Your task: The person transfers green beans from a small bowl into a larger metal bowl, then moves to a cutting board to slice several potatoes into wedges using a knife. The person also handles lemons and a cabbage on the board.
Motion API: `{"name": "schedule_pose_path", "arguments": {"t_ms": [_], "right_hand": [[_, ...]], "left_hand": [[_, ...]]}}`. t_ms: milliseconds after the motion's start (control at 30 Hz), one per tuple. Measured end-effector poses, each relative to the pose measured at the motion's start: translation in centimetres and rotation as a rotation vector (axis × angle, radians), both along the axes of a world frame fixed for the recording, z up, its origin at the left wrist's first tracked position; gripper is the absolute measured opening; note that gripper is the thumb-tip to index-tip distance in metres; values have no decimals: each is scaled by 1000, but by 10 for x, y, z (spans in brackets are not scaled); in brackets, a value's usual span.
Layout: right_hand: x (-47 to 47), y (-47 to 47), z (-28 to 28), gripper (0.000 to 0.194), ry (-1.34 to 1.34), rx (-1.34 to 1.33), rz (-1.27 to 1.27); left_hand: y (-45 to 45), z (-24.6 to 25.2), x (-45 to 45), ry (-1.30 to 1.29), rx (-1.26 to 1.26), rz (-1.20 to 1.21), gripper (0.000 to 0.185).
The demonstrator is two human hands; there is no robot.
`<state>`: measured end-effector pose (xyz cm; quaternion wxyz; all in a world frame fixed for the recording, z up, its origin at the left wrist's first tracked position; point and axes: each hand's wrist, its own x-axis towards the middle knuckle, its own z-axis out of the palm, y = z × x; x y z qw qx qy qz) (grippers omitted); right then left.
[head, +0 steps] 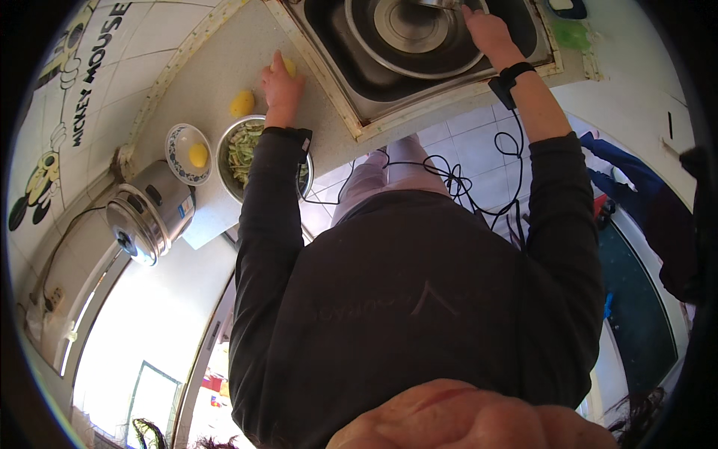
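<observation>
On the worktop left of the sink, my left hand (282, 92) has its fingers around a yellow, peeled-looking potato (290, 67), index finger stretched forward. Another yellow potato (242, 104) lies just beside it. My right hand (489, 35) is over the right side of a round metal basin (364, 47) in the sink (359, 92). Its fingertips are close to a metal fitting (440, 3) at the top edge; whether they grip it cannot be told. Below my left hand stands a metal bowl (223, 168) of green cut vegetables (244, 147), partly hidden by my sleeve.
A patterned bowl (175, 168) holds a yellow piece (198, 155). Beside it stands a lidded steel pot (160, 199) near the tiled wall (151, 33). A black cable (457, 179) hangs in loops from my right wrist. A green patch (569, 35) lies right of the sink.
</observation>
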<state>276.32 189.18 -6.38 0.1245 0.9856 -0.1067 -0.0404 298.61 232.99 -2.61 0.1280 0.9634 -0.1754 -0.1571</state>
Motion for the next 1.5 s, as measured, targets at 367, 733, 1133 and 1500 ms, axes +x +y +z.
{"name": "schedule_pose_path", "arguments": {"t_ms": [367,733,1133,1500], "right_hand": [[-35,-3,25,35,73,284,-52],[-64,97,103,38,-107,1443,-784],[-3,273,247,46,-85,1484,-230],[26,357,261,46,-111,1331,138]], "left_hand": [[-4,-3,14,158,-171,-2,67],[59,93,-46,1066,-1371,645,49],[148,80,-96,1190,-1785,1107,30],[183,93,-107,870,-1714,705,32]]}}
